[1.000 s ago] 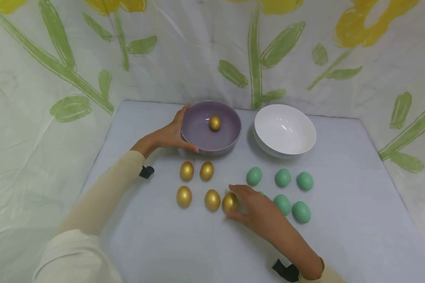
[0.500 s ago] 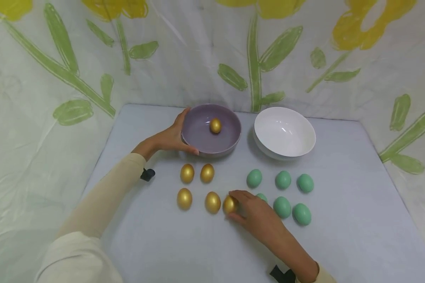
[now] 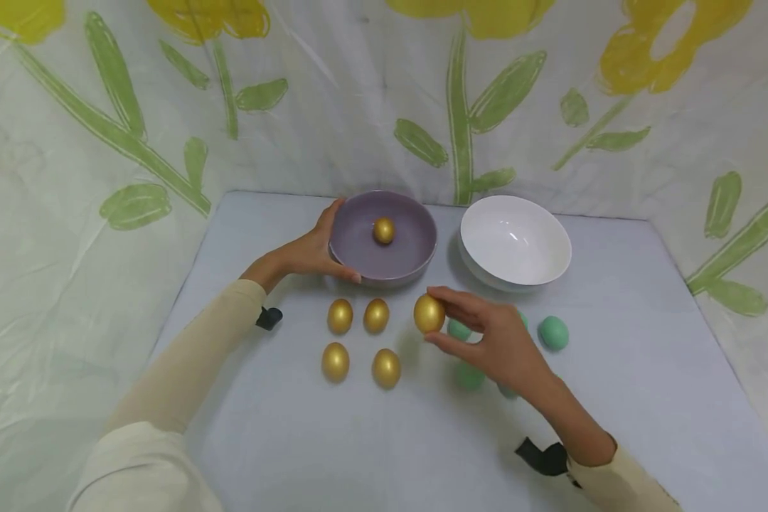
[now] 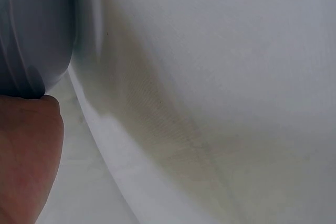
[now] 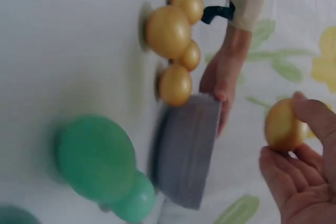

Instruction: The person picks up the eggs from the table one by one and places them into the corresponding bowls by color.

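Between thumb and fingertips, my right hand (image 3: 496, 338) pinches a golden egg (image 3: 429, 313), raised over the table as the right wrist view also shows. My left hand (image 3: 313, 245) grips the left side of a purple bowl (image 3: 416, 259), thumb along its front and fingers behind. One golden egg (image 3: 384, 230) lies inside that bowl. In front of it, several golden eggs rest on the table, among them one golden egg (image 3: 387, 368) nearest the right hand. Green eggs (image 3: 553, 333) lie under and beside the right hand, some partly hidden by it.
A white bowl (image 3: 515, 242) stands right of the purple one, near the far edge of the pale table (image 3: 333, 448). Behind the table hangs a sheet (image 3: 358, 121) with yellow flowers and green leaves. Dark straps show at both wrists.
My right hand has taken a golden egg from the front row and lifted it up toward the bowls. The egg in the purple bowl has shifted slightly left. My left hand stays at the bowl.
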`<state>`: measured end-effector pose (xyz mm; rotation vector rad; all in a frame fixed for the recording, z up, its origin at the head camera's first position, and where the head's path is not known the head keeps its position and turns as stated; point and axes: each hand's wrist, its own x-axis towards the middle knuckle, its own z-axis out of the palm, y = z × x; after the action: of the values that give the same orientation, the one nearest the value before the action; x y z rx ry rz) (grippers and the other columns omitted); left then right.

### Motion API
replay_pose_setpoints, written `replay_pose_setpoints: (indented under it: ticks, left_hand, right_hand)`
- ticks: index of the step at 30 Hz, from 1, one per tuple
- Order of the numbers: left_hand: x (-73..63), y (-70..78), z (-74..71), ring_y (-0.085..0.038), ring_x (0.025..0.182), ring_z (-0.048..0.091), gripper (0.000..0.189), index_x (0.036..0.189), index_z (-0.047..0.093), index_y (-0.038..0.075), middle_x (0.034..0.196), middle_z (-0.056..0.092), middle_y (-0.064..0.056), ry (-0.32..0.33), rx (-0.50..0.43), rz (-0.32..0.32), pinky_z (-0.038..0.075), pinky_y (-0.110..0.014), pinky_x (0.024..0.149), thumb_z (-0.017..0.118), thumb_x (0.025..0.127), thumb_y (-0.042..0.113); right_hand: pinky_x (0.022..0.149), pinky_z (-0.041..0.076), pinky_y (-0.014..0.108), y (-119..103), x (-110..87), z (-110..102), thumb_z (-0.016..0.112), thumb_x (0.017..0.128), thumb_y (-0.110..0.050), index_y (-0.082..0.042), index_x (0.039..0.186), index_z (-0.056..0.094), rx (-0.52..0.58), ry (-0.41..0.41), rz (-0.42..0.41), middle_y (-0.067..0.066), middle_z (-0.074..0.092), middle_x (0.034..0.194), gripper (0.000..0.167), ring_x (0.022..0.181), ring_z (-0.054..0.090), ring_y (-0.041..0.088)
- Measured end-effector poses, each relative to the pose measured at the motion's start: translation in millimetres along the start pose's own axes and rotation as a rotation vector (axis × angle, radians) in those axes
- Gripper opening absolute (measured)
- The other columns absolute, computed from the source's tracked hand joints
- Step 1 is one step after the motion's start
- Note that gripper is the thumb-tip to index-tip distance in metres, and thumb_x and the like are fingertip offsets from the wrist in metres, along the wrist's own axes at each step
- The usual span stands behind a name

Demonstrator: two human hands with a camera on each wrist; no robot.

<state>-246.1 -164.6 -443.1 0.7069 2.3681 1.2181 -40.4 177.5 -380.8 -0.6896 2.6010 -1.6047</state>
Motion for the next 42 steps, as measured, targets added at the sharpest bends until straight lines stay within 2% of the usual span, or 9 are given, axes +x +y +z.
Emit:
replay_pose_setpoints:
  ticks: [3, 8, 13, 18, 26, 31, 35, 38, 42]
  left_hand:
    - [-0.8, -0.2, 0.5, -0.026, 0.161, 0.008, 0.153, 0.167, -0.017, 0.035, 0.176, -0.011, 0.003, 0.003, -0.001, -0.004, 0.018, -0.058, 0.127, 0.1, 0.069, 0.047]
    - [-1.9, -0.2, 1.6, -0.026, 0.161, 0.006, 0.152, 0.167, -0.017, 0.034, 0.175, -0.012, 0.003, 0.003, -0.006, -0.008, 0.017, -0.057, 0.128, 0.1, 0.071, 0.043]
    - [-0.8, 2.9, 0.5, -0.027, 0.162, 0.002, 0.151, 0.167, -0.017, 0.032, 0.176, -0.013, -0.001, -0.001, -0.005, -0.007, 0.015, -0.057, 0.128, 0.1, 0.072, 0.037]
    - [0.6, 7.3, -1.6, -0.029, 0.162, 0.0, 0.152, 0.167, -0.019, 0.027, 0.175, -0.015, -0.004, -0.011, 0.006, -0.013, 0.013, -0.057, 0.129, 0.1, 0.072, 0.034]
    - [-0.2, 0.0, -0.1, -0.026, 0.162, 0.006, 0.155, 0.168, -0.017, 0.031, 0.176, -0.012, 0.001, 0.001, -0.003, -0.005, 0.016, -0.055, 0.128, 0.101, 0.068, 0.046]
    - [-0.6, -0.6, 2.6, -0.025, 0.162, 0.005, 0.155, 0.168, -0.016, 0.028, 0.176, -0.012, 0.003, 0.004, -0.008, 0.01, 0.015, -0.054, 0.129, 0.101, 0.068, 0.047]
    - [-0.9, -0.1, 4.8, -0.023, 0.162, 0.003, 0.154, 0.168, -0.015, 0.029, 0.176, -0.014, 0.005, 0.01, -0.015, 0.016, 0.013, -0.053, 0.129, 0.101, 0.068, 0.044]
    - [-1.5, 1.0, 6.5, -0.023, 0.162, 0.002, 0.154, 0.168, -0.015, 0.032, 0.175, -0.014, 0.007, 0.009, -0.021, 0.007, 0.013, -0.053, 0.129, 0.101, 0.069, 0.044]
    - [-1.6, 2.7, 8.9, -0.023, 0.162, 0.0, 0.155, 0.168, -0.016, 0.032, 0.175, -0.015, 0.007, -0.002, -0.02, 0.0, 0.013, -0.053, 0.129, 0.101, 0.068, 0.046]
  right_hand:
    - [0.099, 0.056, 0.031, -1, 18.1, -12, 0.089, 0.087, -0.007, -0.018, 0.144, 0.067, 0.107, 0.041, -0.045, 0.0, 0.069, 0.141, 0.062, 0.126, 0.068, 0.018]
    - [0.1, 0.055, 0.037, -1, 52.2, -25, 0.086, 0.088, -0.001, -0.014, 0.142, 0.067, 0.248, 0.062, -0.035, 0.005, 0.067, 0.143, 0.059, 0.129, 0.067, 0.023]
    - [0.1, 0.056, 0.035, 5, 88.6, -28, 0.086, 0.09, -0.009, -0.015, 0.142, 0.068, 0.239, 0.045, -0.007, 0.003, 0.068, 0.142, 0.055, 0.128, 0.067, 0.021]
    - [0.101, 0.056, 0.032, 20, 125.4, -23, 0.087, 0.091, -0.013, -0.014, 0.142, 0.068, 0.159, 0.022, -0.005, 0.002, 0.069, 0.14, 0.055, 0.127, 0.068, 0.02]
    - [0.103, 0.055, 0.03, 51, 171.9, -8, 0.088, 0.09, -0.019, -0.008, 0.14, 0.068, -0.02, -0.024, 0.012, 0.006, 0.069, 0.139, 0.055, 0.127, 0.068, 0.022]
    - [0.104, 0.055, 0.034, 63, 184.8, -2, 0.088, 0.09, -0.018, -0.002, 0.14, 0.067, -0.163, -0.096, 0.043, 0.012, 0.068, 0.14, 0.057, 0.127, 0.068, 0.029]
    - [0.102, 0.056, 0.041, 72, 191.2, 1, 0.088, 0.089, -0.014, 0.004, 0.138, 0.066, -0.303, -0.152, 0.016, 0.018, 0.069, 0.135, 0.056, 0.121, 0.069, 0.033]
    - [0.095, 0.055, 0.043, 80, 195.0, 4, 0.087, 0.089, -0.013, 0.005, 0.136, 0.066, -0.399, -0.182, -0.007, 0.019, 0.071, 0.128, 0.054, 0.11, 0.068, 0.033]
    - [0.093, 0.053, 0.044, 85, 197.1, 7, 0.087, 0.091, -0.016, 0.003, 0.139, 0.065, -0.471, -0.211, 0.031, 0.018, 0.07, 0.128, 0.056, 0.107, 0.065, 0.031]
